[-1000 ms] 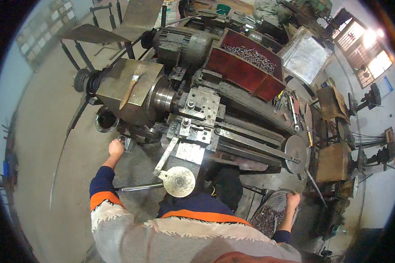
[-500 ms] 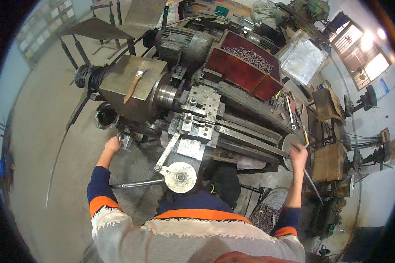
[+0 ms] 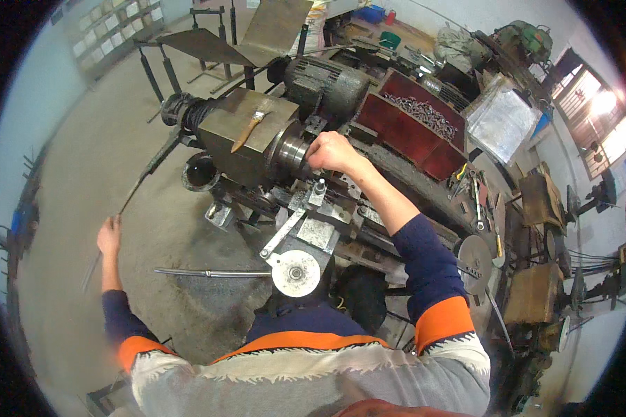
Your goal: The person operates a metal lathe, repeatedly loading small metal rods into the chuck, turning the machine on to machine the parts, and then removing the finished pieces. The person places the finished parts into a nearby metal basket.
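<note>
My left hand (image 3: 108, 235) is closed round a long thin lever (image 3: 150, 169), which slants down from the pulley end of a lathe. Over at the spindle nose (image 3: 293, 152), my right hand (image 3: 331, 151) has its fingers curled at the front face; whatever they grip there is hidden. The metal headstock (image 3: 222, 147) stands left of that hand, a wooden-handled brush (image 3: 248, 132) lying on top. Just below the right hand sits the tool post (image 3: 318, 192). Closer to me is a round pale handwheel (image 3: 295, 274) with a crank arm.
Behind the lathe bed, a red bin (image 3: 388, 125) holds many small metal parts. A dusty motor (image 3: 325, 83) stands beside it. Wrenches (image 3: 478, 205) lie at the right end, near a grey wheel (image 3: 475, 260). A metal bar (image 3: 212, 274) juts left from the handwheel.
My right hand has left the grey wheel at the right and reached the spindle. My left hand has moved left, from beneath the headstock to the long lever. The view has shifted a little.
</note>
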The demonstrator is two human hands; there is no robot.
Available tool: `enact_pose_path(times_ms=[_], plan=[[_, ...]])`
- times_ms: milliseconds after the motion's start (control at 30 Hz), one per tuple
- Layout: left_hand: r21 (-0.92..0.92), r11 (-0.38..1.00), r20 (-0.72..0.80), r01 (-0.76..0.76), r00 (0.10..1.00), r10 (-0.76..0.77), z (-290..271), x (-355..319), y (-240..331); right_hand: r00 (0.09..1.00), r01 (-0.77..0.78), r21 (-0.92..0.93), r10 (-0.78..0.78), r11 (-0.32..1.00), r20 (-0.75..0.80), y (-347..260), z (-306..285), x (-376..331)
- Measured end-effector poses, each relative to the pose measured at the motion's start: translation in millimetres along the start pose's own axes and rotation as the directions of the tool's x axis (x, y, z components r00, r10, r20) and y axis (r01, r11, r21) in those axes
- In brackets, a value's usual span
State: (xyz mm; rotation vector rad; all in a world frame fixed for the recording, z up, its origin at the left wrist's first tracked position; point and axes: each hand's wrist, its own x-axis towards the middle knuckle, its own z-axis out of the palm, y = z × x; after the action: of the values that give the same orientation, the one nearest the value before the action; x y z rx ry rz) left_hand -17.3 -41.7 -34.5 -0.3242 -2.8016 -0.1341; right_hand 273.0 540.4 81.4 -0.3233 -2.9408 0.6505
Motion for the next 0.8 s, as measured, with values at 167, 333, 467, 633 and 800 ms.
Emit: enact_pose_path(times_ms=[167,333,467,633,800], plan=[[-0.063,0.981,0.073,0.186,0.981,-0.181,-58.3,-82.9,102.9,0.996,-0.083,-0.066,0.086,0.994,0.029,-0.8,8.6,6.9],[-0.103,0.981,0.067,0.165,0.985,-0.159,-68.8,-127.0,148.7,0.999,-0.05,-0.083,0.05,0.995,-0.005,-1.0,13.5,4.0],[-0.071,0.997,0.165,-0.039,0.985,0.05,-87.9,-113.9,154.0,0.999,-0.022,-0.087,0.018,0.996,-0.041,-2.4,5.8,-1.3],[-0.928,0.363,0.028,-0.079,0.959,0.281,-132.7,-90.9,263.0,0.838,0.497,0.214,-0.4,0.841,-0.372,-21.2,-19.2,-44.6],[-0.897,-0.137,0.177,0.419,0.627,0.758,-141.7,-109.8,400.0,0.705,0.614,0.134,-0.465,0.778,-0.535,-67.7,-10.0,-88.7]])
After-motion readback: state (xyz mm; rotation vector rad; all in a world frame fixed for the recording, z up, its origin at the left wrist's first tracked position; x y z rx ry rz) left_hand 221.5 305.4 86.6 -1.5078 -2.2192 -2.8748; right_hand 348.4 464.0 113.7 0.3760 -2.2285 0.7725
